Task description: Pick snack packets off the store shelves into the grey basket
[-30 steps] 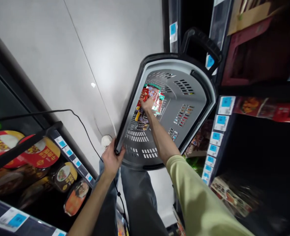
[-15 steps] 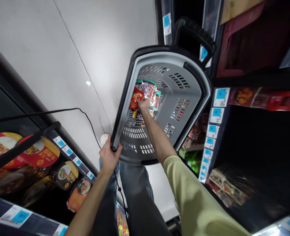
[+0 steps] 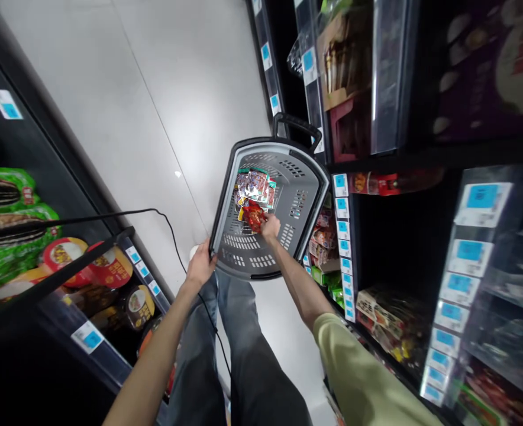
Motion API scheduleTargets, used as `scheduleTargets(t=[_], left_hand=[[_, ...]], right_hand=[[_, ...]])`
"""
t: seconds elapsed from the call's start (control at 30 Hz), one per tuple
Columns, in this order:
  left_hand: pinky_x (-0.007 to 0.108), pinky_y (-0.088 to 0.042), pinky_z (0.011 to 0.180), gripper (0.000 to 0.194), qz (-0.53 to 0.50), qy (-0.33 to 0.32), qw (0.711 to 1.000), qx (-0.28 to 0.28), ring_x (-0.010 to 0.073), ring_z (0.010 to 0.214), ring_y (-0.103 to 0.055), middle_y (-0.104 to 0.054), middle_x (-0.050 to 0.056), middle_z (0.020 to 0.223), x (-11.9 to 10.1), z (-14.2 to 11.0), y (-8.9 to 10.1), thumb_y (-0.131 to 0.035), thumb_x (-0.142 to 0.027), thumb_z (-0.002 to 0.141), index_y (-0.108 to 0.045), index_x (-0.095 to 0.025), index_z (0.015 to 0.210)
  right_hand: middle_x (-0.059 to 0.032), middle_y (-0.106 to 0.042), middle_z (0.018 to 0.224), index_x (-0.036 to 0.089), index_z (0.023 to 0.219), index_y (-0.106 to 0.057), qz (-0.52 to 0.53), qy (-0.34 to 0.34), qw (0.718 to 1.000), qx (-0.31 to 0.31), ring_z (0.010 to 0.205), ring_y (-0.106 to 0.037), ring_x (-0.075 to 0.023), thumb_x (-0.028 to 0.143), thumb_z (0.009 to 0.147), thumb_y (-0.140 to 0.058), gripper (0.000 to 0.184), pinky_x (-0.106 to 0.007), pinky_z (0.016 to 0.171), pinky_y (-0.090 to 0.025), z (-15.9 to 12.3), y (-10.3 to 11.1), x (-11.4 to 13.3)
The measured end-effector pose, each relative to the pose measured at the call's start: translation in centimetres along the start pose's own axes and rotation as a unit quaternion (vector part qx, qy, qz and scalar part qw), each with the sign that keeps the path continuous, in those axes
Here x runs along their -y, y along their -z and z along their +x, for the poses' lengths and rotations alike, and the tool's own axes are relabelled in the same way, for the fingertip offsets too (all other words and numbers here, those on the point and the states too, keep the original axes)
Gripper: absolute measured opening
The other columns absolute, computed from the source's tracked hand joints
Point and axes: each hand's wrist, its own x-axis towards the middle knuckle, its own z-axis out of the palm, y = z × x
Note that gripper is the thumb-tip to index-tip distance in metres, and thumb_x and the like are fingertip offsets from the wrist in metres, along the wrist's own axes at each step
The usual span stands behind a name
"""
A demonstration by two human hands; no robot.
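A grey shopping basket (image 3: pixel 312 204) with a black rim and black handle hangs in front of my legs, tilted so I look into it. My left hand (image 3: pixel 202 264) grips its rim at the lower left corner. Inside the basket, my right hand (image 3: pixel 271 227) is closed on the edge of a red food packet (image 3: pixel 254 216). Several flat snack packets (image 3: pixel 252 182), printed in teal, white and red, lie by the basket's left wall, just beyond the red one. Part of the red packet is hidden by my fingers.
Shelves with price tags (image 3: pixel 345 248) stand close on the right, near the basket's rim. On the left, another shelf holds green seed bags (image 3: pixel 15 204) and round instant-food bowls (image 3: pixel 110 265). A black cable (image 3: pixel 110 214) runs across to my legs above the pale floor (image 3: pixel 173 89).
My right hand has drawn the red packet right and toward me, off the other packets. The basket looks smaller and farther from the camera. My left hand keeps hold of the rim.
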Motion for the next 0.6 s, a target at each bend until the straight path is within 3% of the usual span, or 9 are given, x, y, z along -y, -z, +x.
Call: scheduleTargets(t=[0.17,0.37,0.6], left_hand=[[0.045,-0.046,0.104,0.051,0.066,-0.015,0.997,0.024,0.0303,0.119,-0.056,-0.062,0.016,0.124,2.0,-2.7,1.2,-0.048,-0.022,0.089,-0.049,-0.014,0.139],[0.042,-0.047,0.105,0.042,0.074,-0.010,0.996,0.046,0.0276,0.116,-0.058,-0.063,0.013,0.121,4.4,-8.2,1.7,-0.046,-0.015,0.085,-0.062,-0.015,0.124],[0.041,-0.045,0.107,0.040,0.073,0.041,0.993,0.088,0.0267,0.118,-0.058,-0.063,0.013,0.123,5.8,-12.0,1.1,-0.045,-0.016,0.087,-0.064,-0.017,0.122]], right_hand=[[-0.0167,-0.076,0.096,0.013,0.109,-0.075,0.018,-0.033,0.999,-0.036,0.089,-0.071,-0.0283,0.016,0.080,-0.059,0.033,-0.035,0.083,-0.054,-1.2,1.4,-1.4],[-0.0163,-0.076,0.092,0.013,0.096,-0.076,0.036,-0.042,0.997,-0.052,0.085,-0.071,-0.0270,0.015,0.074,-0.062,0.026,-0.035,0.081,-0.055,-3.9,1.7,-2.4],[-0.0079,-0.076,0.084,0.019,0.087,-0.075,0.036,-0.037,0.998,-0.043,0.077,-0.069,-0.0213,0.017,0.069,-0.064,0.021,-0.029,0.078,-0.053,-7.1,1.5,-2.9]])
